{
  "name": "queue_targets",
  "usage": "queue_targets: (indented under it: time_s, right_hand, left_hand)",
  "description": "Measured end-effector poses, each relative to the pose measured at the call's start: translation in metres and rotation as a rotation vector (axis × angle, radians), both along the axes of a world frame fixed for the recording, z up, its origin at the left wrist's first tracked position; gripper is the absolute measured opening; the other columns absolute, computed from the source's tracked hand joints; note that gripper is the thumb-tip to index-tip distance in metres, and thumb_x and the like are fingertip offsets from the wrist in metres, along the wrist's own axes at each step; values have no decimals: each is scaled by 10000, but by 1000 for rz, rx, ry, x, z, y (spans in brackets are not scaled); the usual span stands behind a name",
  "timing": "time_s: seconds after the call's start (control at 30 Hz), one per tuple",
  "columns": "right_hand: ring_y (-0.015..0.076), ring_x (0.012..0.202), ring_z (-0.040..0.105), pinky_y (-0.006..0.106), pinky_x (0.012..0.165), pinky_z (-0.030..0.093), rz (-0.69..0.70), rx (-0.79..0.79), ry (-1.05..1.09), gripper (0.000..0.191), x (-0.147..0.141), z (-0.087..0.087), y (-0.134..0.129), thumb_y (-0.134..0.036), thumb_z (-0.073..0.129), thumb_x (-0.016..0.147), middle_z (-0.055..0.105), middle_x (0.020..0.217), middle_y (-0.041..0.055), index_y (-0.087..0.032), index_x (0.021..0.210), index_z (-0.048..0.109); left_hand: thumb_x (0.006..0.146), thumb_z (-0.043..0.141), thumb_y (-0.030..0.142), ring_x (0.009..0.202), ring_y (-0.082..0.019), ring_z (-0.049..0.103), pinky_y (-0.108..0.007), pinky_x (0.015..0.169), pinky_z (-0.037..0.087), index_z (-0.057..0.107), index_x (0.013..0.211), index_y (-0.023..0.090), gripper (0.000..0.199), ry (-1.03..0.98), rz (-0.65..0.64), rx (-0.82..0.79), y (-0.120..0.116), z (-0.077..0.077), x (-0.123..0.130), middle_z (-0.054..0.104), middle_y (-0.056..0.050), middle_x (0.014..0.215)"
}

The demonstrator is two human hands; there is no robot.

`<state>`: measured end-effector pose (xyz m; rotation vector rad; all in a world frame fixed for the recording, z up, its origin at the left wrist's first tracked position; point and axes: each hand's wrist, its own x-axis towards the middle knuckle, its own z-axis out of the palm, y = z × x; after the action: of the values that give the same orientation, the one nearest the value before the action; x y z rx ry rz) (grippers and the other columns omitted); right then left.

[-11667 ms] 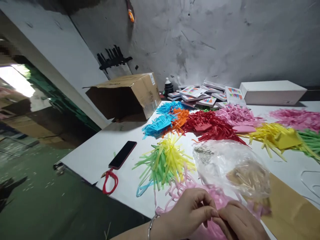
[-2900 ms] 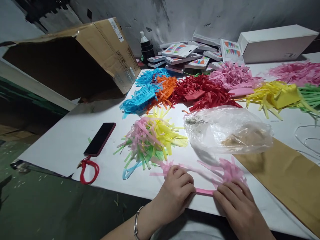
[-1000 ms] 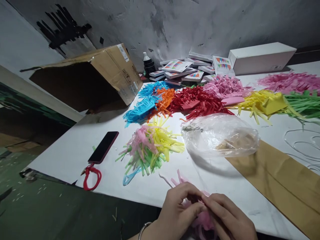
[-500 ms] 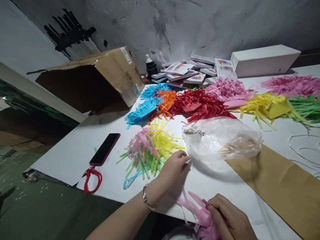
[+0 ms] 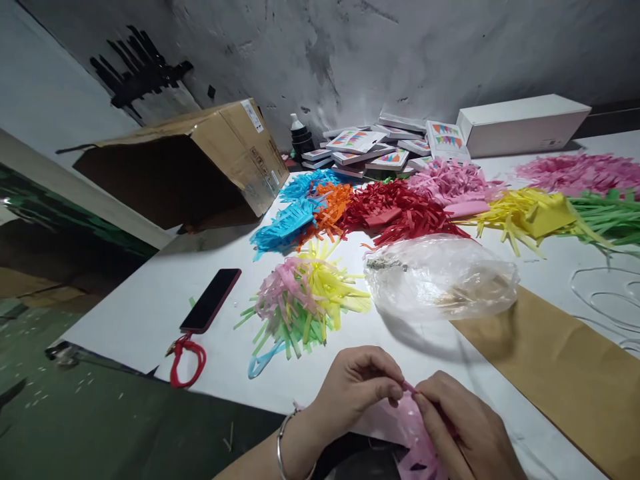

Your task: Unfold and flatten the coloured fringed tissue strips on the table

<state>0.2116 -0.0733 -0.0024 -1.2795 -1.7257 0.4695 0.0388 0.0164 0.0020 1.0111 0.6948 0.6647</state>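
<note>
Lying toward the left of the white table (image 5: pixel 130 320), a phone (image 5: pixel 211 300) with a red strap (image 5: pixel 201 365) precedes a heap of pink, yellow and green strips (image 5: pixel 333 293). At the front edge, the left hand (image 5: pixel 355 387) has thumb and forefinger nearly together on a pink tassel (image 5: pixel 414 427), strips dangling between both hands; the right hand (image 5: pixel 460 423) tightly pinches its narrow top beside them, left of some brown paper (image 5: pixel 555 377).

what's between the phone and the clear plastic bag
In the head view, a yellow, pink and green fringe bundle lies between the phone and the bag.
</note>
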Motion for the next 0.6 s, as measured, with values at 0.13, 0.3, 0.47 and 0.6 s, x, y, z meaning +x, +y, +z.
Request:
queue_targets:
  time_s: [0.13, 0.3, 0.47, 0.6]
  right_hand:
    - [123, 651, 565, 230, 619, 449, 32, 34, -146, 221, 2, 5, 1, -113, 425, 1010, 561, 716, -14, -226, 859, 540]
    - [127, 629, 559, 250, 597, 434, 69, 76, -279, 271, 5, 14, -1, -91, 388, 991, 595, 704, -16, -230, 807, 529]
    - [130, 690, 615, 237, 647, 483, 21, 76, -228, 209, 1, 1, -1, -179, 389, 1046, 647, 782, -2, -223, 934, 560]
    - [145, 624, 595, 262, 643, 502, -65, 287, -309, 239, -9, -24, 3, -246, 353, 1067, 620, 703, -7, -217, 1013, 584]
  left_hand:
    - [765, 866, 280, 596, -120, 638, -234, 594, 523, 790, 785, 153, 148, -26, 66, 105, -10, -4, 0, 712, -34, 722]
    - [852, 756, 163, 733, -149, 655, -248, 727, 516, 797, 839, 176, 44, 149, 42, 504, -18, 4, -1, 741, -46, 762]
    - [770, 773, 122, 680, -138, 625, -232, 674, 488, 783, 791, 177, 59, 240, 50, 392, -20, 6, -1, 722, -22, 727]
    - [594, 909, 235, 587, -135, 585, -233, 577, 437, 700, 590, 153, 224, 166, 48, 97, -16, -3, -2, 655, -5, 626]
